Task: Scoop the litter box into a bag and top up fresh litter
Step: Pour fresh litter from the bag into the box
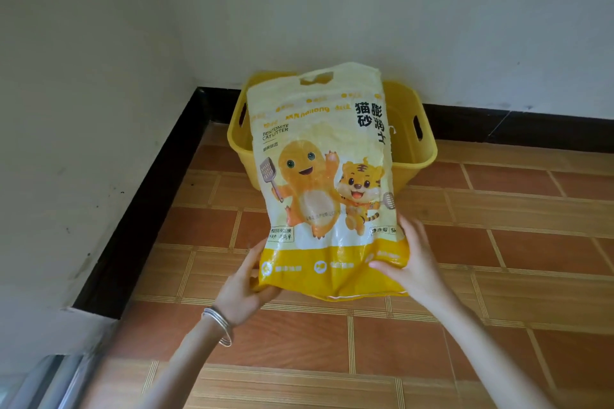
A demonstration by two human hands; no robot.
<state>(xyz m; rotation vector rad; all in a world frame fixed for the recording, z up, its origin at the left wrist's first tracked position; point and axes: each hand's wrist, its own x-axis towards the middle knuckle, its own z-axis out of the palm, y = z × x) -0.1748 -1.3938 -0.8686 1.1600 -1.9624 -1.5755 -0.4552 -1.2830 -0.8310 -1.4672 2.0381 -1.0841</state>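
Observation:
A yellow and white bag of bentonite cat litter [324,176] with cartoon animals is held up over the floor, its handle end tipped toward the yellow plastic litter box [418,129] in the wall corner. My left hand [247,285] grips the bag's lower left corner, a silver bangle on its wrist. My right hand [410,262] holds the lower right corner, thumb across the front. The bag hides most of the box's inside.
The box stands on orange-brown floor tiles [498,259] against white walls with a black skirting board [149,209]. A metal door or window frame [40,382] shows at the bottom left.

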